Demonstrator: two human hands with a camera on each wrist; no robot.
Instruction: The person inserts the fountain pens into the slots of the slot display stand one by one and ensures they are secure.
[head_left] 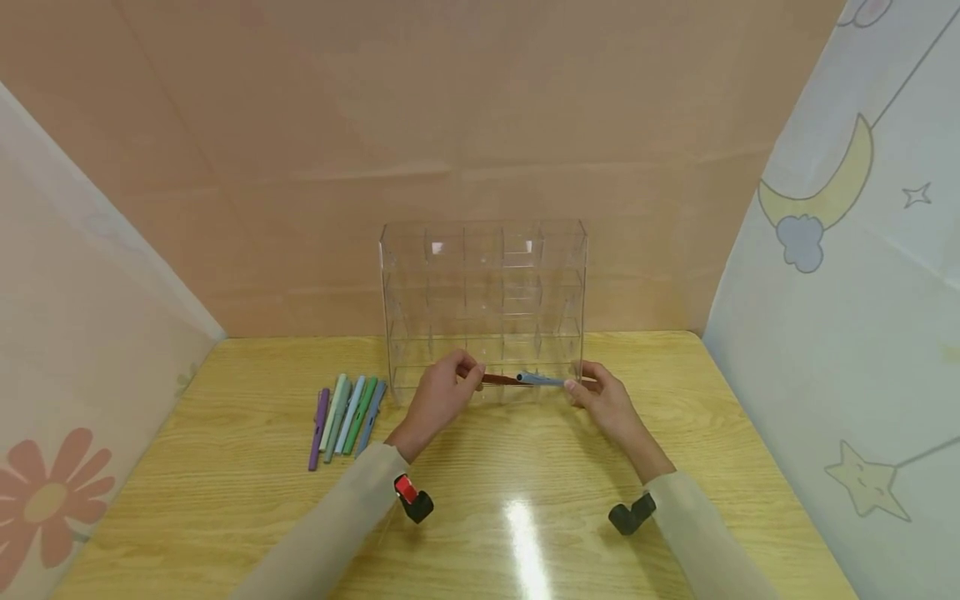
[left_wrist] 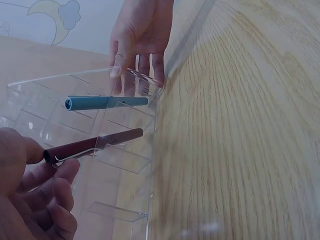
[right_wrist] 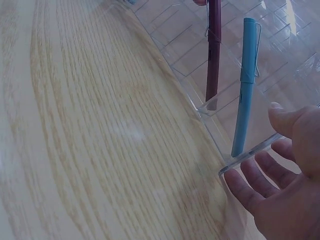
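Note:
My left hand [head_left: 447, 388] pinches a dark red pen [left_wrist: 95, 146] near its clip end, at the lowest row of a transparent plastic organizer rack [head_left: 483, 342]. The pen's other end extends over the lowest shelf. To its right, a blue pen [right_wrist: 245, 90] with a metal clip lies in that same row, untouched by the left fingers. My right hand [head_left: 606, 403] is at the rack's right side, its fingers loosely extended along the outside of the side panel. The right thumb [right_wrist: 282, 120] stands on the inner side of that panel's edge.
On the wooden table [head_left: 480, 517], left of the rack, lie several pens side by side: a purple pen [head_left: 318, 429], a green pen [head_left: 361, 415] and paler ones. An orange-brown backdrop [head_left: 480, 108] rises close behind the rack, with printed cloth [head_left: 847, 333] along both sides.

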